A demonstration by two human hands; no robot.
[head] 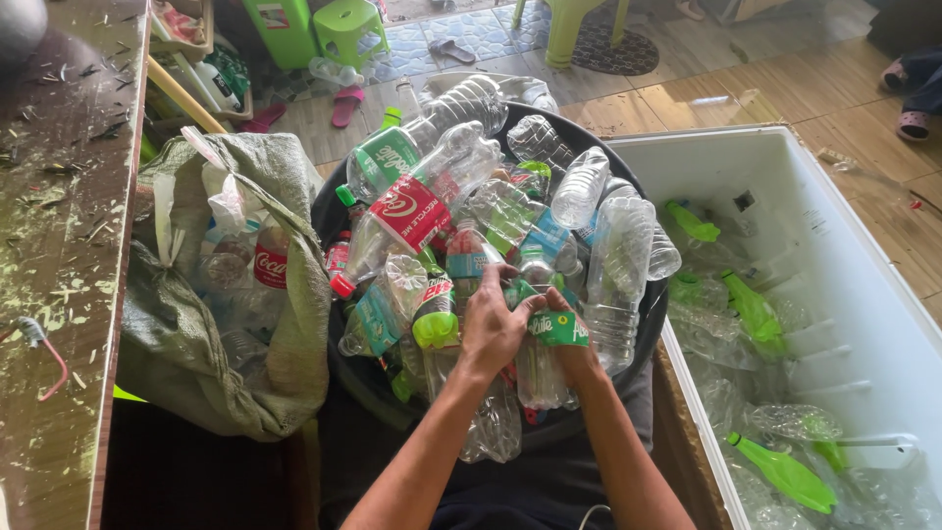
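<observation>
Clear bottle (538,368) in both hands, green label with white lettering. Black tub (655,304) full of clear bottles with red, green, blue labels; red caps, green caps. White bin (863,245) holds clear and bright green bottles. Grey-green sack (196,363) at left. Green stools (351,29) behind. Floor tan wood-look, blue-grey patterned tiles.
</observation>
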